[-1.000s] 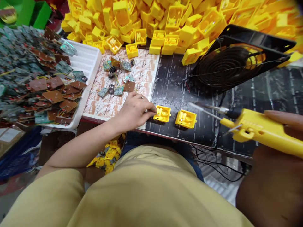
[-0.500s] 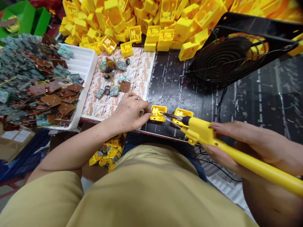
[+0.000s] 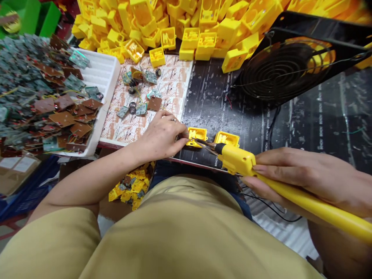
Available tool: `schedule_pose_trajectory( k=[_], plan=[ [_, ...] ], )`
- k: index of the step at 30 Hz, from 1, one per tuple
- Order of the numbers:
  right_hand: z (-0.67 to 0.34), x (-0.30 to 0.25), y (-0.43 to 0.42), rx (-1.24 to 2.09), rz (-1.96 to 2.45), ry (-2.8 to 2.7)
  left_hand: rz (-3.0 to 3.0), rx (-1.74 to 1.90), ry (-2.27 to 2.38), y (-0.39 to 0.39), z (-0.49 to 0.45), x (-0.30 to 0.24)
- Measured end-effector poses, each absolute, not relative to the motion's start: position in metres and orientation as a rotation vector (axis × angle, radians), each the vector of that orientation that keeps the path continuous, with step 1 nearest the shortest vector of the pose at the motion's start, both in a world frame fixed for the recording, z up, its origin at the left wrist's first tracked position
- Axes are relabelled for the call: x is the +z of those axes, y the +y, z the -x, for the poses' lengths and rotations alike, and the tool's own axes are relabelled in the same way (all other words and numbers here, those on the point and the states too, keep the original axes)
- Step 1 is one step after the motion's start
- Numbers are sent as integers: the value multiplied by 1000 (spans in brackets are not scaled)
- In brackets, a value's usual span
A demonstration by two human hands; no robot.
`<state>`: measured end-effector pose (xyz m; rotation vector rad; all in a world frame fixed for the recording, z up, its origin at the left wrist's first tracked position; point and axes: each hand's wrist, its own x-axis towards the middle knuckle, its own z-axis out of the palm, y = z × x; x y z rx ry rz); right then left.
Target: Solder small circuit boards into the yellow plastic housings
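My right hand [image 3: 302, 178] is wrapped round a yellow soldering iron [image 3: 236, 158] that points left. The iron's dark tip reaches into the near left part of a small open yellow plastic casing [image 3: 201, 134] on the bench. My left hand [image 3: 164, 133] is closed in a pinch at the casing's left edge, thumb against or very close to it. Something small and dark shows between its fingers, too hidden to name. Just right, partly behind the iron, lies a second open yellow casing [image 3: 228, 138].
Yellow casings [image 3: 162, 23] are heaped at the back. A black fan [image 3: 273, 77] stands at the right rear. A white tray [image 3: 112, 73] piled with circuit boards [image 3: 62, 118] is at the left; several wired boards [image 3: 141, 109] lie nearer. A box of yellow parts [image 3: 136, 186] sits below the bench edge.
The soldering iron's tip has shifted left, towards the casing's near left corner, and my right hand has moved slightly left with it. My left hand stays pinched at the casing's edge.
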<state>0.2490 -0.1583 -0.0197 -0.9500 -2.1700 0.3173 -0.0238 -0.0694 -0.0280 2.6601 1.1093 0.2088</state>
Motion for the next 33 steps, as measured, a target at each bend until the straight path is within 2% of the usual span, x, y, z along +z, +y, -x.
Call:
schedule_pose_trajectory(
  k=[7,13,22,33],
  plan=[
    [-251,-4,-145,187,733,-2324,-2700,198,1053,-66,22,-25],
    [-252,2,-144,177,838,-2287,-2730,132,1050,-64,20,-21],
    [-250,-2,-140,205,714,-2303,-2749,105,1025,-63,21,-20],
    [-265,-14,-154,239,1005,-2196,-2777,42,1037,-63,18,-19]
  ],
)
